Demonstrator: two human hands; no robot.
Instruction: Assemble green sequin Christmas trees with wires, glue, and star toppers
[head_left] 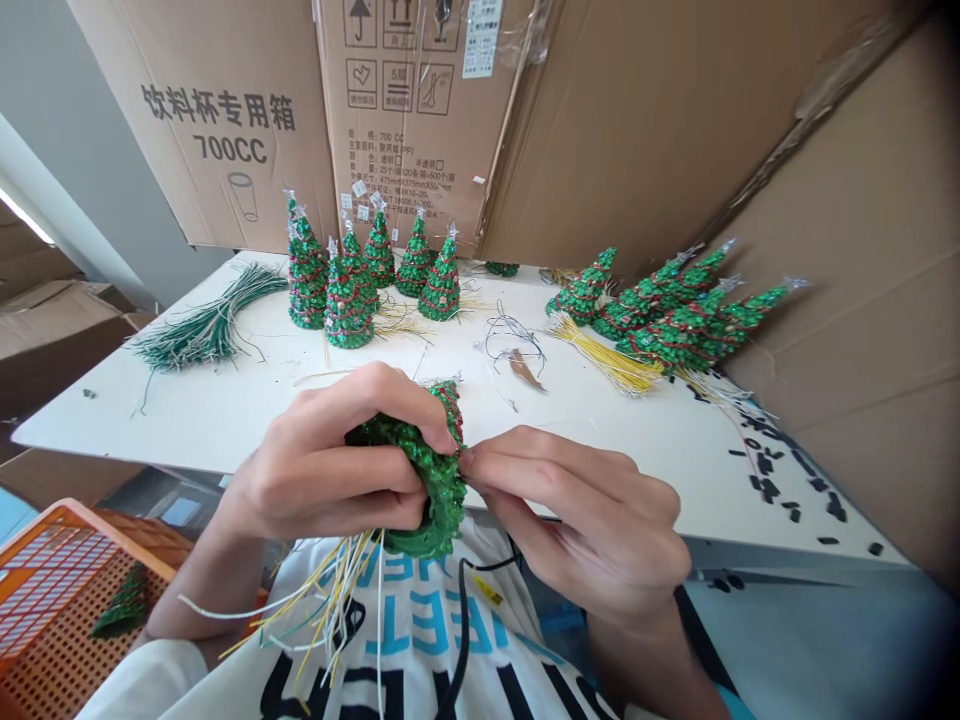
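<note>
My left hand (337, 460) grips a small green Christmas tree (442, 500) with red garland, fingers pushed into its hollow base and thumb side on the rim. The tree lies tipped so that its open underside faces left and toward me. Out of the base hangs a bundle of white and yellow wires (345, 590). At the tree's right side my right hand (577, 500) pinches with thumb and forefinger against the surface; whatever is between those fingertips is too small to name.
Several upright Christmas trees (349, 310) stand at the back of the white table (360, 420). Green wires (202, 325) lie left, yellow wires (607, 355) right, beside tipped trees (675, 320). Black bits (765, 485) are scattered at right. Cardboard boxes (405, 120) wall the back; an orange basket (67, 640) is lower left.
</note>
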